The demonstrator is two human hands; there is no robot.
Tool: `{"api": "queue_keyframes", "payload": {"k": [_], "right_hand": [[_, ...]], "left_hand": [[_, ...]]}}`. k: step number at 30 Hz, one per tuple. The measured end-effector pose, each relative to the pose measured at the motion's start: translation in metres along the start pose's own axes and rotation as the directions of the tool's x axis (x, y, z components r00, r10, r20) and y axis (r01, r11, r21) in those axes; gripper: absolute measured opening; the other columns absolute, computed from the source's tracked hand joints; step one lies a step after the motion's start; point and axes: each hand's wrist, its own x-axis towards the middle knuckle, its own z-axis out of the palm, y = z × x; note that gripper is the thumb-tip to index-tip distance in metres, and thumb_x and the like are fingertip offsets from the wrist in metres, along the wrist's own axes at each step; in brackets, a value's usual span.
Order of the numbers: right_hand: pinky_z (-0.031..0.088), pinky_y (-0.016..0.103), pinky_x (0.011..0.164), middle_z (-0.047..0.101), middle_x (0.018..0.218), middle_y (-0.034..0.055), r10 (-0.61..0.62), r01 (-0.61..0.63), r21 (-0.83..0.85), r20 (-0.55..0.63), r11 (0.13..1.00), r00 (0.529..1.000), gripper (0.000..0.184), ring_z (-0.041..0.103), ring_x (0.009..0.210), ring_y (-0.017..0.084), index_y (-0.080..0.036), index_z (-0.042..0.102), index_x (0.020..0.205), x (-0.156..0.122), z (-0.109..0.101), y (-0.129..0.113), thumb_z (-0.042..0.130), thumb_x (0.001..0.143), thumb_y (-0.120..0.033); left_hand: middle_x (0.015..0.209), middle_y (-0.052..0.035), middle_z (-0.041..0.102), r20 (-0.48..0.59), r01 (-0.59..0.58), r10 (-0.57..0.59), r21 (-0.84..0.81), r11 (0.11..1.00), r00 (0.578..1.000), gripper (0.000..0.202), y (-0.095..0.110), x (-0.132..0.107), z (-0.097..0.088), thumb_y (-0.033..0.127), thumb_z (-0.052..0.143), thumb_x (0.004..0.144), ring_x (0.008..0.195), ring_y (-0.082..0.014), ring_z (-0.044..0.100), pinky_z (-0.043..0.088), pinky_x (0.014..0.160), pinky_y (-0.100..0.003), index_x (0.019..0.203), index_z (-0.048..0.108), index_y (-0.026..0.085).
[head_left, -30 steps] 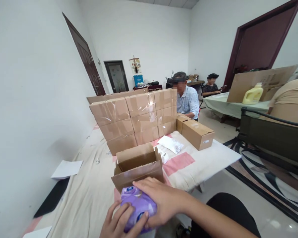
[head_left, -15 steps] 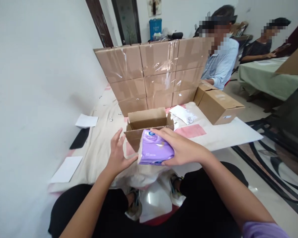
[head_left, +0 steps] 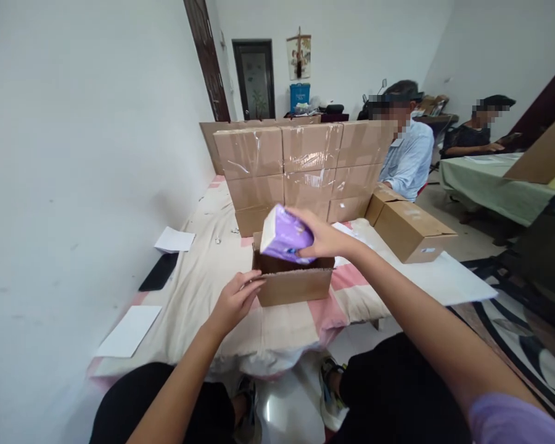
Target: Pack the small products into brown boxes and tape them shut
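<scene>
My right hand (head_left: 322,235) grips a purple pack of tissues (head_left: 287,235) from its right side, tilted over a small open cardboard box (head_left: 298,288). The lower edge of the pack overlaps the box opening; the inside of the box is mostly hidden behind its near wall and the pack. My left hand (head_left: 237,300) is at the box's near left corner, its fingertips closed on the top edge of the cardboard.
A taped cardboard panel (head_left: 309,160) stands behind the box. To the right sits a closed carton (head_left: 411,225). White papers (head_left: 130,332) and a black flat object (head_left: 160,271) lie on the left of the cloth-covered table (head_left: 203,246). Two people sit beyond.
My right hand has carried the tissue pack away from me, up over the box. My left hand has moved from beside the pack onto the box's edge. The view has tilted upward.
</scene>
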Motion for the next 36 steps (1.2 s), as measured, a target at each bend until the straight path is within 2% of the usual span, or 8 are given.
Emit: {"api": "queue_keyframes", "payload": {"k": [5, 14, 22, 26, 29, 30, 33, 36], "right_hand": [[0.048, 0.049, 0.099, 0.058, 0.132, 0.0167, 0.147, -0.037, -0.264, 0.410, 0.964, 0.900, 0.099, 0.057, 0.118, 0.036, -0.023, 0.035, 0.160, 0.015, 0.031, 0.002, 0.079, 0.073, -0.038], [0.045, 0.050, 0.098, 0.057, 0.132, 0.0225, 0.029, 0.209, -0.448, 0.468, 0.869, 0.883, 0.072, 0.054, 0.115, 0.035, -0.013, 0.046, 0.152, 0.010, 0.053, 0.009, 0.064, 0.093, -0.051], [0.048, 0.039, 0.091, 0.069, 0.106, 0.0151, 0.158, 0.089, -0.422, 0.515, 0.902, 0.842, 0.034, 0.058, 0.106, 0.029, -0.016, 0.077, 0.106, 0.008, 0.059, -0.001, 0.062, 0.097, -0.044], [0.045, 0.047, 0.101, 0.071, 0.108, 0.0123, 0.049, -0.042, -0.338, 0.011, 0.940, 0.999, 0.029, 0.060, 0.109, 0.029, -0.020, 0.076, 0.103, -0.042, 0.044, -0.004, 0.060, 0.096, -0.043], [0.043, 0.050, 0.106, 0.065, 0.123, 0.0148, 0.114, -0.150, -0.011, -0.597, 0.989, 0.794, 0.040, 0.057, 0.120, 0.030, -0.023, 0.068, 0.120, -0.100, 0.044, 0.012, 0.049, 0.100, -0.052], [0.045, 0.050, 0.104, 0.063, 0.126, 0.0152, 0.164, -0.122, 0.109, -0.648, 0.986, 0.744, 0.047, 0.057, 0.121, 0.031, -0.023, 0.065, 0.126, -0.115, 0.050, 0.019, 0.047, 0.098, -0.058], [0.043, 0.049, 0.109, 0.062, 0.129, 0.0130, 0.209, -0.080, 0.303, -0.424, 0.950, 0.881, 0.064, 0.051, 0.130, 0.032, -0.023, 0.063, 0.129, -0.131, 0.075, 0.036, 0.069, 0.082, -0.067], [0.040, 0.050, 0.110, 0.067, 0.101, 0.0097, 0.245, -0.116, 0.308, -0.421, 0.944, 0.873, 0.043, 0.046, 0.128, 0.032, -0.020, 0.071, 0.099, -0.117, 0.099, 0.042, 0.068, 0.085, -0.060]], "left_hand": [[0.116, -0.0117, 0.073, -0.004, -0.049, 0.049, -0.015, 0.999, 0.999, 0.024, 0.002, -0.012, -0.005, 0.007, 0.053, 0.096, 0.097, -0.0170, 0.070, 0.061, 0.083, -0.032, 0.111, 0.067, 0.019], [0.114, -0.0125, 0.073, -0.013, -0.044, 0.044, -0.020, 0.999, 0.999, 0.019, 0.002, -0.015, -0.004, 0.011, 0.054, 0.096, 0.097, -0.0186, 0.072, 0.062, 0.083, -0.033, 0.108, 0.067, 0.019], [0.117, -0.0113, 0.069, -0.059, -0.137, 0.141, 0.063, 0.989, 0.988, 0.032, 0.012, -0.009, -0.010, 0.003, 0.055, 0.090, 0.081, -0.0148, 0.065, 0.059, 0.072, -0.030, 0.108, 0.070, 0.024], [0.127, -0.0149, 0.060, -0.110, -0.022, 0.031, 0.081, 0.996, 0.993, 0.020, 0.001, -0.013, -0.014, 0.010, 0.054, 0.090, 0.081, -0.0160, 0.064, 0.060, 0.071, -0.031, 0.096, 0.068, 0.022], [0.124, -0.0134, 0.066, -0.127, 0.065, -0.058, 0.045, 0.997, 0.990, 0.027, -0.026, -0.016, -0.005, 0.019, 0.057, 0.091, 0.103, -0.0270, 0.068, 0.064, 0.082, -0.042, 0.115, 0.066, 0.025], [0.123, -0.0125, 0.068, -0.112, 0.098, -0.095, 0.027, 0.995, 0.989, 0.038, -0.037, -0.017, 0.002, 0.023, 0.059, 0.090, 0.110, -0.0304, 0.068, 0.064, 0.086, -0.047, 0.128, 0.062, 0.027], [0.137, -0.0106, 0.065, -0.036, 0.258, -0.265, -0.132, 0.957, 0.963, 0.059, -0.058, -0.017, 0.030, 0.036, 0.061, 0.089, 0.122, -0.0352, 0.065, 0.062, 0.093, -0.054, 0.148, 0.050, 0.033], [0.155, -0.0093, 0.051, 0.019, 0.556, -0.579, -0.306, 0.773, 0.815, 0.072, -0.048, -0.021, 0.050, 0.052, 0.056, 0.091, 0.140, -0.0353, 0.051, 0.045, 0.115, -0.054, 0.156, 0.037, 0.030]]}}
